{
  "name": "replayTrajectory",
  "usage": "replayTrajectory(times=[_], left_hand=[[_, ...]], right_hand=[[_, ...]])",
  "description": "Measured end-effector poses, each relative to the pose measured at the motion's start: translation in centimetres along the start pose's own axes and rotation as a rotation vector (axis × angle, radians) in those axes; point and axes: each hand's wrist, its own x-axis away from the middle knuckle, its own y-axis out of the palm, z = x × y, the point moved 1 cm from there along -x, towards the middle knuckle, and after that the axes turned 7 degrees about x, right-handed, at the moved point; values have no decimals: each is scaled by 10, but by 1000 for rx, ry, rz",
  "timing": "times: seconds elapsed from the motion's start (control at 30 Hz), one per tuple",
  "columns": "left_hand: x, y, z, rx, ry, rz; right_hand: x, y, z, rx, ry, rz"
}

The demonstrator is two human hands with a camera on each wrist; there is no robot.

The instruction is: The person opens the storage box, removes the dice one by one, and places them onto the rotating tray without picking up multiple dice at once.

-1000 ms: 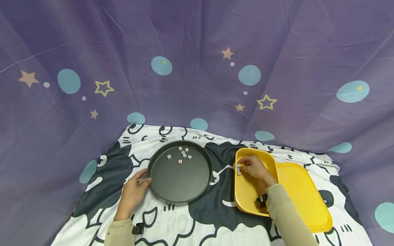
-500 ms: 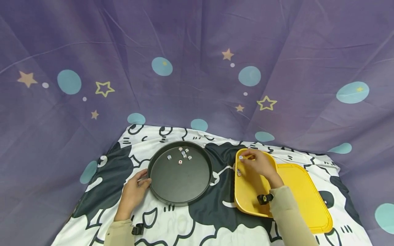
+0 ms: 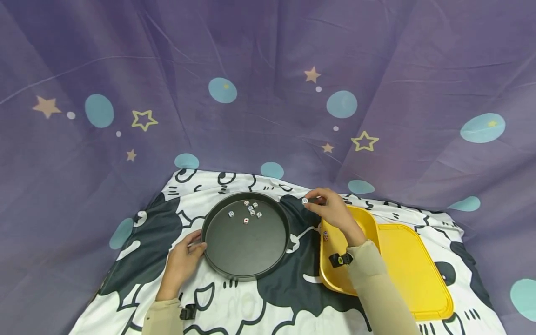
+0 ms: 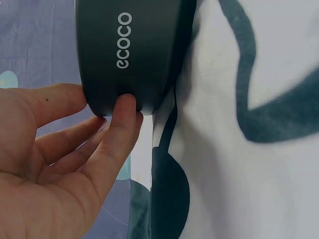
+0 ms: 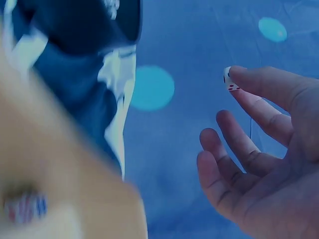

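Note:
My left hand grips the left rim of a round black tray, thumb and fingers at its edge. The tray's dark outer wall carries the word "ecoco" in the left wrist view. Several white dice lie scattered in the tray's far half. My right hand pinches one white die between thumb and index finger, above the gap between the tray and a yellow bin. Its other fingers are loosely bent. Two dice sit inside the bin by its left wall.
A flat yellow lid lies right of the bin, partly behind my right sleeve. A black and white patterned cloth covers the table. Behind it hangs a purple curtain with stars and dots.
My right hand has picked a die out of the yellow bin and carried it up and left past the bin's rim. My left hand has stayed on the tray.

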Motion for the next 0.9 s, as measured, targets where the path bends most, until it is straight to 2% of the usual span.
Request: replayTrajectory(times=[0.33,0.53,0.73,0.9], left_hand=[[1,0,0,15,12,9],[0,-1,0,22,15,17],[-2,0,-2,50,6,9],[-2,0,-4,37,9,14]], right_hand=[[-41,50,-43,-21,-124,-29],[-62,84,-61,-34,-174,-43],[-73,110,-67,-69,-144,-78],[-74,124,-65,-45,-118,-98]])
